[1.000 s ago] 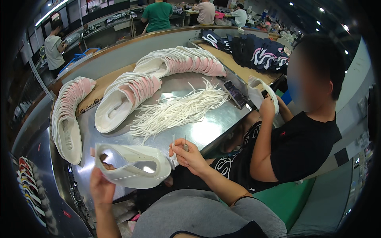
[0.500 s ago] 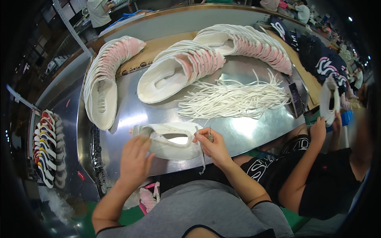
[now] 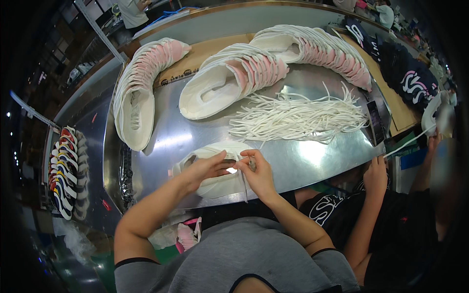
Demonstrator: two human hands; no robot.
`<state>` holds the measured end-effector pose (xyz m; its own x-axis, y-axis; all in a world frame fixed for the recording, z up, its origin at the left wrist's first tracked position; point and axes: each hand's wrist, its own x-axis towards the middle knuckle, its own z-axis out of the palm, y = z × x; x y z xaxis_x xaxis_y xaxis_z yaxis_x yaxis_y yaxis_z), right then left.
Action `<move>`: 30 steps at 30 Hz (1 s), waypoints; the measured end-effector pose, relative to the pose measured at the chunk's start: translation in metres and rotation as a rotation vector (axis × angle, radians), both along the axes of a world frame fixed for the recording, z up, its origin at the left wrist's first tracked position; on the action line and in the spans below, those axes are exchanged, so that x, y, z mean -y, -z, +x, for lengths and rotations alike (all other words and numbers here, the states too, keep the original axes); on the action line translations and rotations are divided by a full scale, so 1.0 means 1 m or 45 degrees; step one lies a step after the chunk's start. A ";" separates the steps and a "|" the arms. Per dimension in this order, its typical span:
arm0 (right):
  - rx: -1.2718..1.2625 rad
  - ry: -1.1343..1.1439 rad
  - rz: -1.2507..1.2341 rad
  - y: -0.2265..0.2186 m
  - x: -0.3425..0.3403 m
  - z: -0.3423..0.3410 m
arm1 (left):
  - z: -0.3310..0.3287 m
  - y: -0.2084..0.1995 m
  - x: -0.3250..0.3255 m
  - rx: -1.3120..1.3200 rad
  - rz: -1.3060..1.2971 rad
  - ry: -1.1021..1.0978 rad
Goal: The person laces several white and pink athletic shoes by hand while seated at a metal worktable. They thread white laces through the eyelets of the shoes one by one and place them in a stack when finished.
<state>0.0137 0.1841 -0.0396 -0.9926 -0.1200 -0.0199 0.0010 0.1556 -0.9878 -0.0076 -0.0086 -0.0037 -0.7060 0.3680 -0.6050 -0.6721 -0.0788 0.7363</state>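
Two bare hands work over one white shoe upper, which lies on the near edge of the metal bench, in front of the person. The left hand reaches across the foot hole with long, straight fingers; I cannot tell if its grip is clamped on the upper or only rests there. The right hand has its grip together, pinched around a small metal tool. A thin pale strip hangs beside the right fingertips; whether they hold it also, I cannot tell.

The upper is probably light, and rather soft along the sides, so it may bend or slide on the smooth metal. I judge that the firm border of the foot hole is the good place to take hold, with the side wall supported by the palm. The strip looks limp and seems best taken near its end.

Farther right lies a heap of white laces, with a phone beside it.
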 end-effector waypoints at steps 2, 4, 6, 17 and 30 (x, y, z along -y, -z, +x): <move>0.076 0.030 -0.267 -0.002 -0.005 0.005 | 0.019 -0.006 -0.007 -0.059 0.134 -0.023; 0.106 0.000 -0.370 -0.008 -0.007 0.014 | 0.031 -0.007 -0.013 -0.107 0.272 -0.050; 0.138 -0.042 -0.464 -0.015 -0.009 0.023 | 0.040 -0.007 -0.023 -0.192 0.318 -0.209; -0.079 -0.059 -0.281 -0.014 -0.001 0.047 | 0.062 -0.012 -0.035 -0.281 0.297 -0.445; -0.326 -0.057 0.149 -0.035 -0.030 0.044 | 0.062 -0.002 -0.038 -0.618 -0.135 -0.392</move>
<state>0.0576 0.2141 -0.0048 -0.9609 -0.1755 0.2142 -0.2554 0.2632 -0.9303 0.0547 0.0293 -0.0014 -0.9765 0.0570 -0.2081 -0.2138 -0.1259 0.9687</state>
